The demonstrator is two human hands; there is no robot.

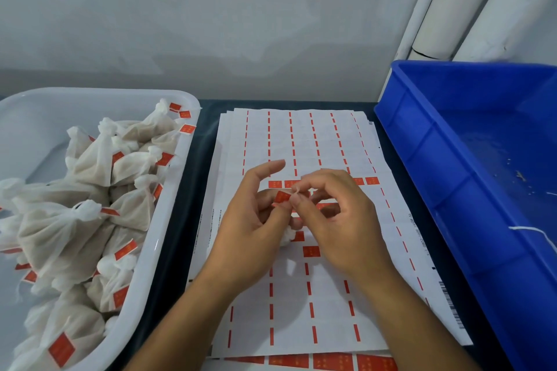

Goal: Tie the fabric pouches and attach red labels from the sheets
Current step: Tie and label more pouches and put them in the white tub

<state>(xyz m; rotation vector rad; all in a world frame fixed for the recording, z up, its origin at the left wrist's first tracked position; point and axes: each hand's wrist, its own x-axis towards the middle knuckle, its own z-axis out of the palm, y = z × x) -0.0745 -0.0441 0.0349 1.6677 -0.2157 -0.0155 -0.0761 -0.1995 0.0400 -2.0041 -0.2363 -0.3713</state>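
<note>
We saw a dark surface [193, 220] carrying three big things: a deep blue bin [470, 159] on the right, nearly empty apart from a loose white thread, a white tray [168, 220] on the left heaped with finished pouches [69, 229], tied and already red-tagged, and between them the stacked label sheets [301, 295], mostly stripped, with a few red labels left across the middle rows.

Above the sheets our two hands met. The left hand [250, 238] had thumb and forefinger clamped on a single red label [282, 196], held tilted, its long edge running up toward the right. The right hand [340, 220] had its fingers [297, 200] pinched together on a fine thread at the label's right edge, touching it. A small white pouch [287, 236] sat tucked just below, between the two palms, mostly hidden; we could not tell which hand bore it.

We judged the coming move turned on that thread lying just right of the label, so the right hand was the nearer to feed it in. Nothing stood in the way; the tray lay well to the left for the drop.
</note>
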